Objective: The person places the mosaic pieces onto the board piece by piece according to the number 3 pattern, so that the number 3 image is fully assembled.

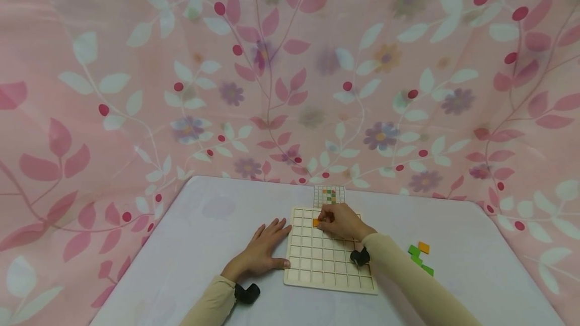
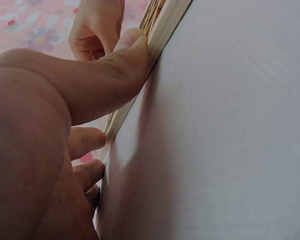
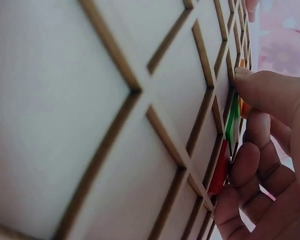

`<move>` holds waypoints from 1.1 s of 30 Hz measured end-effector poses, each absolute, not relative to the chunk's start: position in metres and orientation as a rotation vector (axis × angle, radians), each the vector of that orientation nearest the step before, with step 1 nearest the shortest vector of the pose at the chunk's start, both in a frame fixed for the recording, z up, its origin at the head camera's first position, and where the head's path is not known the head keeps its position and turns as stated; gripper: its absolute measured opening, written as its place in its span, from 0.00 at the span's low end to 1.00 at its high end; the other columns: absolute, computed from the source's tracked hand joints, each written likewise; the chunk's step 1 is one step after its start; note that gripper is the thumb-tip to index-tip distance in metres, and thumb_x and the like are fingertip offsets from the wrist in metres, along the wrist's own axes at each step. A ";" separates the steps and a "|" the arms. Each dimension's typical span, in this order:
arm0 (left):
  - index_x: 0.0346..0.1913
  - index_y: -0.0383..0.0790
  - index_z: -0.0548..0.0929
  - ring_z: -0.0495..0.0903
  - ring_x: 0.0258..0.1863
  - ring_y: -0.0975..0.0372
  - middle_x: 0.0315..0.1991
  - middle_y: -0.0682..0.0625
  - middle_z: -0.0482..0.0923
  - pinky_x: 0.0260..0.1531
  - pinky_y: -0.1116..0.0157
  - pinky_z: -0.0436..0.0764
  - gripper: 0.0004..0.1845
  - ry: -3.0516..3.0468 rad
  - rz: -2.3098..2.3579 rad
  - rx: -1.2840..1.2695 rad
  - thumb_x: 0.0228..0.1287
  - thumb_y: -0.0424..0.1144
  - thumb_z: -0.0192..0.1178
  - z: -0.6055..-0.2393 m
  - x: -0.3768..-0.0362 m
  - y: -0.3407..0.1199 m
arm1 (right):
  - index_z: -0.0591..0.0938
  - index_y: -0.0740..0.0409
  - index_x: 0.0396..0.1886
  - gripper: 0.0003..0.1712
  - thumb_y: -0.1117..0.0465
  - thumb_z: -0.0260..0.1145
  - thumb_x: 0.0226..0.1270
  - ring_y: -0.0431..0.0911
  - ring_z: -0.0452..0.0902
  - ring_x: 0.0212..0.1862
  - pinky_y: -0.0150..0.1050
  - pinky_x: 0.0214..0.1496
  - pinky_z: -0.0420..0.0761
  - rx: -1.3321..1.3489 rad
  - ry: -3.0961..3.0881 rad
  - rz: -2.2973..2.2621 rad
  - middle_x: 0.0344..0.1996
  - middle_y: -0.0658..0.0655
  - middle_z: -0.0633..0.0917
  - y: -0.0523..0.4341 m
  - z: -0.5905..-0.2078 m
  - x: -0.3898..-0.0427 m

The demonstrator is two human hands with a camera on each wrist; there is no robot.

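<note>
A pale wooden grid board (image 1: 312, 265) lies on the table. My right hand (image 1: 340, 221) reaches over its far part, thumb and fingers pinching a square orange tile (image 1: 315, 222) at the board's surface. The right wrist view shows a green tile (image 3: 232, 122) and a red tile (image 3: 220, 167) in cells beside those fingers; the thumb hides part of the orange one. My left hand (image 1: 265, 250) lies spread at the board's left side. Its thumb and fingertips touch the board's edge (image 2: 165, 32), as the left wrist view shows.
A small grid card (image 1: 318, 197) with coloured squares stands behind the board. Right of the board lie several loose green tiles (image 1: 416, 255) and an orange tile (image 1: 424, 247). A pink floral cloth (image 1: 290, 89) hangs behind the white table (image 1: 217, 230).
</note>
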State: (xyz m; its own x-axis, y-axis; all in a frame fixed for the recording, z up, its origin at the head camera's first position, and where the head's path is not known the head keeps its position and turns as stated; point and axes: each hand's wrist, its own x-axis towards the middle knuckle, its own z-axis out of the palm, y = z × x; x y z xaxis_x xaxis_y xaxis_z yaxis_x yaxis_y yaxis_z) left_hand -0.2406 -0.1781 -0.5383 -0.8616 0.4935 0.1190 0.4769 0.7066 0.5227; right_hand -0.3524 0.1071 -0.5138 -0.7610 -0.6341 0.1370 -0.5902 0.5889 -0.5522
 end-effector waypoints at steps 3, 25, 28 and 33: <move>0.76 0.41 0.60 0.45 0.78 0.44 0.78 0.41 0.50 0.72 0.38 0.43 0.50 2.855 0.892 0.818 0.56 0.59 0.68 -0.536 -0.240 -0.178 | 0.85 0.45 0.39 0.07 0.53 0.73 0.62 0.38 0.73 0.26 0.32 0.30 0.76 -0.989 2.686 -0.962 0.23 0.43 0.80 0.108 -0.514 -0.352; 0.76 0.40 0.60 0.45 0.78 0.45 0.78 0.40 0.50 0.72 0.38 0.44 0.49 2.876 0.864 0.816 0.57 0.58 0.68 -0.536 -0.240 -0.178 | 0.89 0.43 0.43 0.11 0.51 0.74 0.61 0.42 0.74 0.28 0.33 0.28 0.75 -0.909 2.592 -1.121 0.29 0.44 0.82 0.113 -0.519 -0.355; 0.76 0.40 0.60 0.46 0.78 0.44 0.78 0.40 0.50 0.72 0.37 0.44 0.49 2.877 0.860 0.819 0.57 0.58 0.68 -0.536 -0.240 -0.178 | 0.89 0.44 0.44 0.11 0.51 0.73 0.62 0.42 0.74 0.28 0.33 0.28 0.75 -0.930 2.591 -1.109 0.28 0.44 0.82 0.113 -0.519 -0.355; 0.76 0.40 0.60 0.45 0.78 0.44 0.78 0.40 0.50 0.72 0.37 0.44 0.50 2.869 0.866 0.811 0.56 0.58 0.68 -0.535 -0.239 -0.177 | 0.88 0.46 0.47 0.14 0.51 0.73 0.61 0.39 0.73 0.26 0.31 0.28 0.74 -1.000 2.589 -1.092 0.28 0.43 0.82 0.116 -0.519 -0.356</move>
